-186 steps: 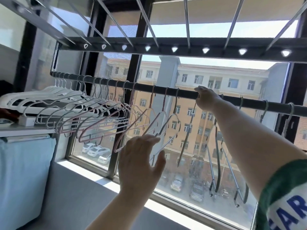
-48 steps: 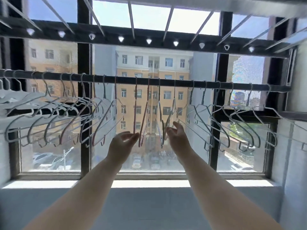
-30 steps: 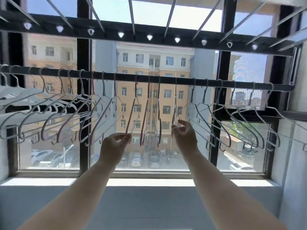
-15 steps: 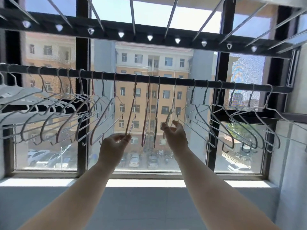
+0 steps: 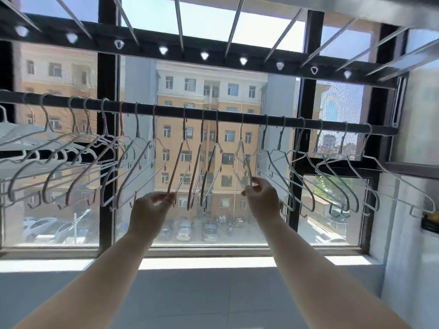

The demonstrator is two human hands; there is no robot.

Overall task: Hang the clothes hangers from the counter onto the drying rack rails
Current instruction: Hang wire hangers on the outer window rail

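Note:
A black rail (image 5: 292, 123) crosses the window at head height, and several wire hangers hang from it along its whole length. White and grey ones fill the left and the right, pink ones the middle. My left hand (image 5: 148, 213) pinches the bottom end of a pink hanger (image 5: 177, 170) near the centre. My right hand (image 5: 262, 201) pinches the lower end of a white hanger (image 5: 243, 157) just right of centre. Between my hands hang two more hangers (image 5: 202, 172), untouched.
Overhead runs a dark rack bar (image 5: 213, 52) with thin silver rods (image 5: 179, 22) reaching toward me. Black window posts (image 5: 107, 162) stand behind the rail. A grey sill (image 5: 213, 288) lies below my arms, and a pale wall (image 5: 413, 210) closes the right side.
Half a second ago my right hand held the white hanger further left; it has swung it to the right. My left hand still holds the same pink hanger.

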